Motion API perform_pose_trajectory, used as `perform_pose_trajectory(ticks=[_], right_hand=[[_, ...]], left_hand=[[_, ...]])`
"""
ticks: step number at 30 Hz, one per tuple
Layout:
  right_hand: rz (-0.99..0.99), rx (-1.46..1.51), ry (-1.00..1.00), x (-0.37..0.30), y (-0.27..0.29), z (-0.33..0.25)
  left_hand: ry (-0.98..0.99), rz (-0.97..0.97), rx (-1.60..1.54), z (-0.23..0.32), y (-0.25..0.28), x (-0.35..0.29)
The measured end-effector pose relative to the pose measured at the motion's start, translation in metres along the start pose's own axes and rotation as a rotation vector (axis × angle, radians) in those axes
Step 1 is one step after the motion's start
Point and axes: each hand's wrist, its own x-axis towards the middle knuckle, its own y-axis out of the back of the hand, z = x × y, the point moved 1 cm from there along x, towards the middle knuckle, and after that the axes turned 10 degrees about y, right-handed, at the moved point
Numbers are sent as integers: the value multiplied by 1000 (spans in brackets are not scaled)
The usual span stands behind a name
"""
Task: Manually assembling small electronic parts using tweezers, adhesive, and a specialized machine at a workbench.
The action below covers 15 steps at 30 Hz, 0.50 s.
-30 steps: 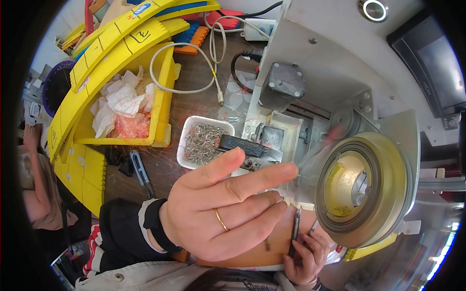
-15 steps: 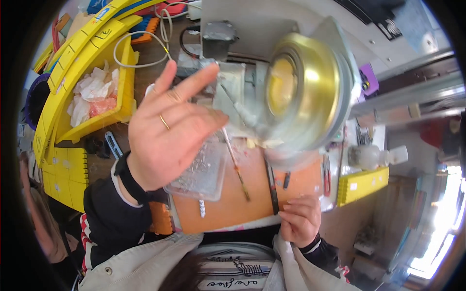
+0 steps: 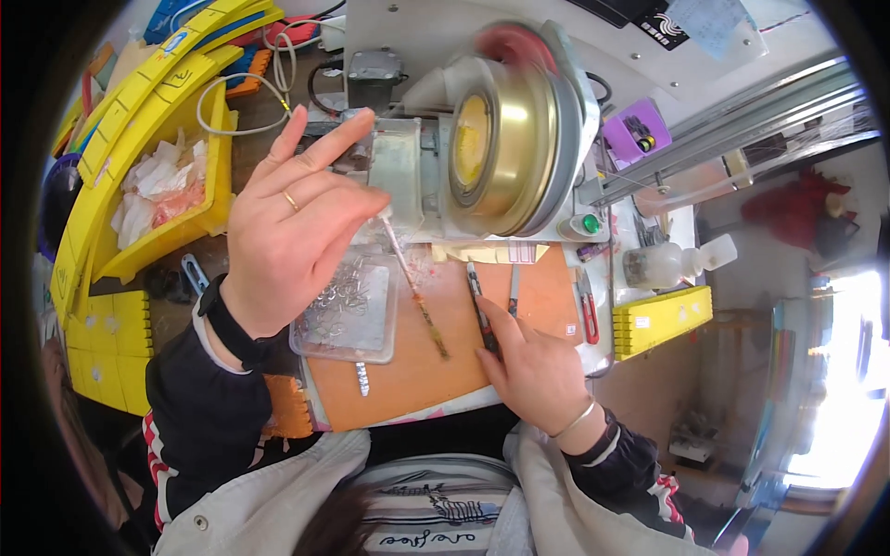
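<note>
My left hand point(image 3: 292, 222) is raised over the left of the work area, with index finger and thumb closed and the other fingers extended. A thin, stained stick like a small brush point(image 3: 410, 278) hangs from its fingertips, its brownish end pointing down over the orange mat point(image 3: 417, 385). Low on the mat, my right hand point(image 3: 538, 371) closes thumb and index finger on a slim black pen-like tool point(image 3: 476, 295). Its exact kind I cannot make out. Beneath my left hand is a clear shallow tray point(image 3: 371, 347) with many small metal wire pieces.
A machine with a large brass-coloured round drum point(image 3: 510, 157) stands at the back. A yellow bin point(image 3: 218, 190) of crumpled tissue is at left. A red-handled cutter point(image 3: 589, 310), another slim tool point(image 3: 514, 289), a clear bottle point(image 3: 649, 267) and a yellow block point(image 3: 663, 322) lie at right.
My right hand has moved forward and left from the mat's front edge and taken hold of the black tool. The left hand still pinches the thin stick. The view has shifted slightly.
</note>
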Motion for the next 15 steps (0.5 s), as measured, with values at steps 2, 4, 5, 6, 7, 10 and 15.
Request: perform_pose_trajectory(ticks=[2,4,5,6,7,10,15], right_hand=[[11,76,38,1,0,2],[-11,289,-23,-3,12,1],[-30,512,-71,-4,16,2],[-26,504,-84,-7,19,7],[-52,945,-190,-11,22,12],[45,1540,-350,-11,23,12],[82,1287,-254,-16,26,16]], left_hand=[[-11,-1,67,2,3,3],[-2,-10,44,-1,2,0],[14,-24,34,-3,1,-2],[12,-33,31,-3,0,-1],[7,-33,21,-3,0,-1],[15,-31,38,-2,-1,1],[-6,-6,56,0,-7,5]])
